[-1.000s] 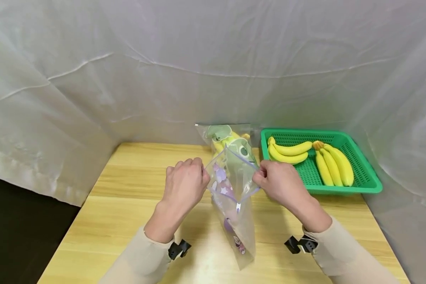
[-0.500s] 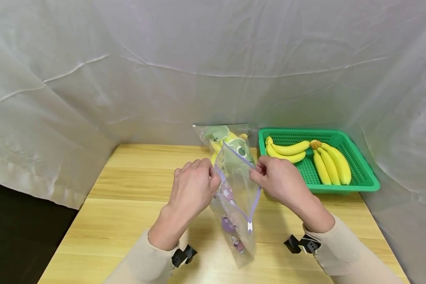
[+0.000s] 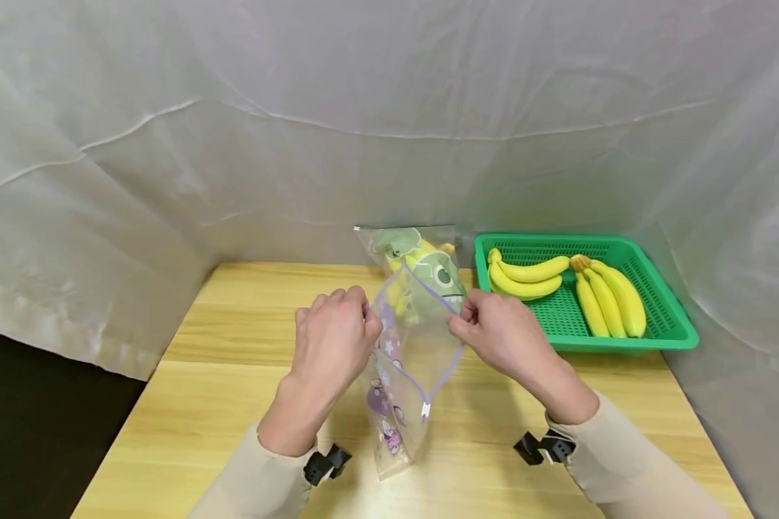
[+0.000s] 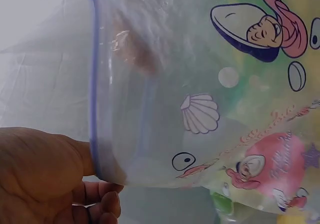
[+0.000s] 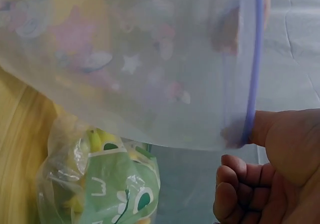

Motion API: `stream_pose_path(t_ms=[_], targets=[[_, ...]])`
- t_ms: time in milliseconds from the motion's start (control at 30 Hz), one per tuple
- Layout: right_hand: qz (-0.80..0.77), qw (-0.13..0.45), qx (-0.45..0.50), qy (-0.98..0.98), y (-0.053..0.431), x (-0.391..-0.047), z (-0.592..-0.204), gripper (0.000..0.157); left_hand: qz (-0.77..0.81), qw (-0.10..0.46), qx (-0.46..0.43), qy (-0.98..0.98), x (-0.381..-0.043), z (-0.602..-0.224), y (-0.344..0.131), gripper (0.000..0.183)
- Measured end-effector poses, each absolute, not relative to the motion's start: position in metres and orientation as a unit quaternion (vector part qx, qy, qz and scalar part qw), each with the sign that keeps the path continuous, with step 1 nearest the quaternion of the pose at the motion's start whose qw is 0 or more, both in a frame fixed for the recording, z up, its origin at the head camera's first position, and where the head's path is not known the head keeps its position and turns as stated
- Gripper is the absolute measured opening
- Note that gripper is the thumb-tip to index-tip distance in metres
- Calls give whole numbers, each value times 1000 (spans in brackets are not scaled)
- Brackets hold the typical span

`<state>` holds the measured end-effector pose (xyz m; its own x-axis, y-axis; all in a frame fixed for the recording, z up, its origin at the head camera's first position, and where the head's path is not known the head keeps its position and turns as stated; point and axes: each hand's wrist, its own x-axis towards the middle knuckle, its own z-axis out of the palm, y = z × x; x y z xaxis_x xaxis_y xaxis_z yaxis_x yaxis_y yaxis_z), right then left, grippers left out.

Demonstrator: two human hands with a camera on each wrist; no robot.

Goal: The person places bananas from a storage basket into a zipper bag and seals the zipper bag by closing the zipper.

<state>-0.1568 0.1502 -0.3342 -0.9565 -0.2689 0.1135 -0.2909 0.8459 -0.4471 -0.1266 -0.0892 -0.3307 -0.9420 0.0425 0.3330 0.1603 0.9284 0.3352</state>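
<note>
A clear zip bag with a purple-edged mouth and cartoon prints hangs between both hands, its mouth spread apart. My left hand pinches the left side of the rim, and in the left wrist view the thumb lies against the purple strip. On the opposite side my right hand pinches the rim between thumb and finger. A white slider sits at the near corner of the mouth. Behind stands a second clear bag with green prints, with yellow bananas inside it.
At the back right, a green basket holds two bunches of bananas. The wooden table spreads under the hands. A pale grey sheet hangs behind and at both sides.
The left hand moved right, drawing the bag's mouth narrower, then back left, widening it again. The bag's lower end swung left, while the right hand shifted slightly left.
</note>
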Motion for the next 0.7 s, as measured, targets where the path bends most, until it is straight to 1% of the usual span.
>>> stream_pose_path(t_ms=[133, 400, 700], targets=[[236, 25, 140, -961, 146, -158, -332, 23, -190, 172, -60, -965, -128, -339, -88, 18], [233, 12, 129, -964, 144, -160, -335, 17, -197, 156, -52, -966, -127, -345, -86, 17], [260, 30, 131, -956, 147, -161, -338, 20, -196, 163, -54, -965, -128, -347, -87, 16]])
